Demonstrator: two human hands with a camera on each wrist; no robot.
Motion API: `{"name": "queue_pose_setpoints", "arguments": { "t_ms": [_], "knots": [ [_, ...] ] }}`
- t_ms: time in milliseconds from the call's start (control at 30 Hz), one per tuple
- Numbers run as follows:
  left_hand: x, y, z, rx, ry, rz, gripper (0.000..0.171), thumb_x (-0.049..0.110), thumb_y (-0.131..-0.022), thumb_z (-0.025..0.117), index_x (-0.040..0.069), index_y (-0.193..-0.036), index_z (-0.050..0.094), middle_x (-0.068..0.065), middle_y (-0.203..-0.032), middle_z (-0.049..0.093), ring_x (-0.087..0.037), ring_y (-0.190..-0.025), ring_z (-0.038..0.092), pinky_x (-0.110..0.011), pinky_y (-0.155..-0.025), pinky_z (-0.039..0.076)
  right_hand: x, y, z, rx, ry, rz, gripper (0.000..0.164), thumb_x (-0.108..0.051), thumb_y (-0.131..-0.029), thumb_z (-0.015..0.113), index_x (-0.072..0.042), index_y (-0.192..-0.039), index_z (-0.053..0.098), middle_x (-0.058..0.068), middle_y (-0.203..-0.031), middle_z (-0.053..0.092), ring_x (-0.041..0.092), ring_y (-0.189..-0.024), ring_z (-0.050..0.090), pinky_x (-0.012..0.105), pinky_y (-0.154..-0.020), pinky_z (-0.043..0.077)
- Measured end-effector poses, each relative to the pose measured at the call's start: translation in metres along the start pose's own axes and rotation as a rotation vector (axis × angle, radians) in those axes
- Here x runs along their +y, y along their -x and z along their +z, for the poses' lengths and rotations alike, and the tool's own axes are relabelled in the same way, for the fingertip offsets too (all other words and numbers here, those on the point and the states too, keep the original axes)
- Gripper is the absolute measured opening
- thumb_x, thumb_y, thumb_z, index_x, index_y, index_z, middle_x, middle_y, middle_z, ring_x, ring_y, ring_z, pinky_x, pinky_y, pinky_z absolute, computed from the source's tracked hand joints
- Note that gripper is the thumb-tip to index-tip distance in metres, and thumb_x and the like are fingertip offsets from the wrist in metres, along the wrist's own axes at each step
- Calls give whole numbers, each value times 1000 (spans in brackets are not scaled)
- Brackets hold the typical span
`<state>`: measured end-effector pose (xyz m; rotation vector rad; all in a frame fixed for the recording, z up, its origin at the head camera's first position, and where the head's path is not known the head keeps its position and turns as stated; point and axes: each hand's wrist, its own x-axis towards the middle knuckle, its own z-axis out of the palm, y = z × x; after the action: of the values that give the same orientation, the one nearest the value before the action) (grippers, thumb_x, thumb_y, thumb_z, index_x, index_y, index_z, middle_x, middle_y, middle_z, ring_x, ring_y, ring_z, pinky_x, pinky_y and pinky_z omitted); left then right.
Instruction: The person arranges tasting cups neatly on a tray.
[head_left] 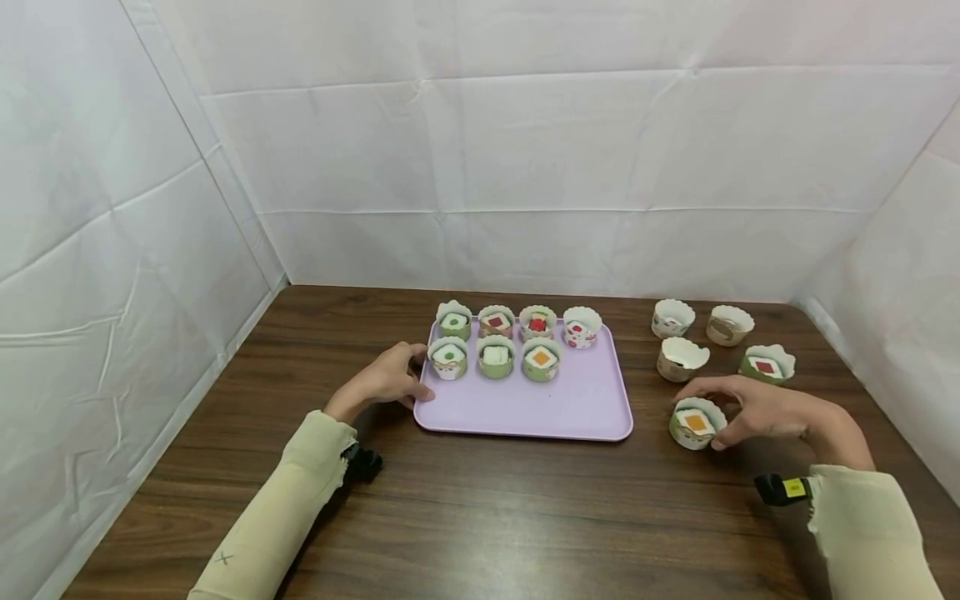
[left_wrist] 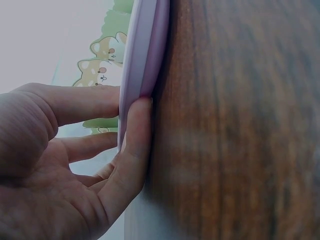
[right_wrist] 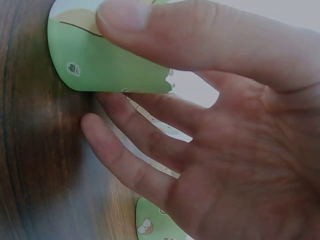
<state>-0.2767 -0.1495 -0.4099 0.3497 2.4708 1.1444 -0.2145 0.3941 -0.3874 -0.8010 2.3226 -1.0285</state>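
Note:
My left hand [head_left: 382,379] pinches the left edge of a lilac tray [head_left: 517,415]. In the left wrist view, fingers lie on both sides of the tray rim [left_wrist: 145,50]. Over at the right, my right hand [head_left: 772,408] holds a green-patterned paper baking cup [head_left: 684,435] that contains a white piece with an orange square. The right wrist view shows the thumb against this cup's green wall [right_wrist: 110,62] and fingertips along its other side, close to the tabletop. Filled paper cups stand on the tray in two rows, among them another with an orange square [head_left: 541,358].
Beyond my right hand are a green cup with a red-square piece [head_left: 765,367], a cream cup [head_left: 681,360], a white cup [head_left: 672,319] and a brown-patterned cup [head_left: 729,326]. White sheeting [head_left: 540,167] encloses the dark wooden table [head_left: 525,517] at the back and sides.

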Motion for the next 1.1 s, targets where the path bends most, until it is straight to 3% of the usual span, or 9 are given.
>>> {"name": "queue_pose_setpoints", "arguments": {
  "t_ms": [367,600,867,1100],
  "knots": [
    [0,1,0,4,-8,14,75,-2,-85,78,-6,-152,42,-29,-139,40,-21,-82,65,-32,-65,66,-1,-2,0,35,57,-7,52,-6,-85,80,-4,-134,61,-1,-125,65,5,-106,60,18,-84,53],
    [1,0,1,0,3,8,76,-3,-85,78,-6,-152,41,-28,-139,40,-21,-83,65,-32,-65,66,-6,-1,1,49,41,-14,50,-4,-84,80,-5,-131,61,5,-120,65,8,-100,61,21,-79,56],
    [-1,-1,1,1,12,4,79,-2,-86,78,-5,-154,39,-28,-139,40,-22,-84,65,-32,-66,66,-12,-4,2,102,81,-70,51,2,-82,78,-6,-129,61,6,-117,65,5,-100,61,20,-80,55],
    [-1,-1,0,-2,15,3,80,-2,-86,77,-5,-155,38,-28,-140,39,-22,-84,66,-33,-67,66,-17,-3,3,141,113,-19,49,-5,-85,79,-11,-130,61,8,-120,63,7,-99,60,20,-79,53]
  ]
}}
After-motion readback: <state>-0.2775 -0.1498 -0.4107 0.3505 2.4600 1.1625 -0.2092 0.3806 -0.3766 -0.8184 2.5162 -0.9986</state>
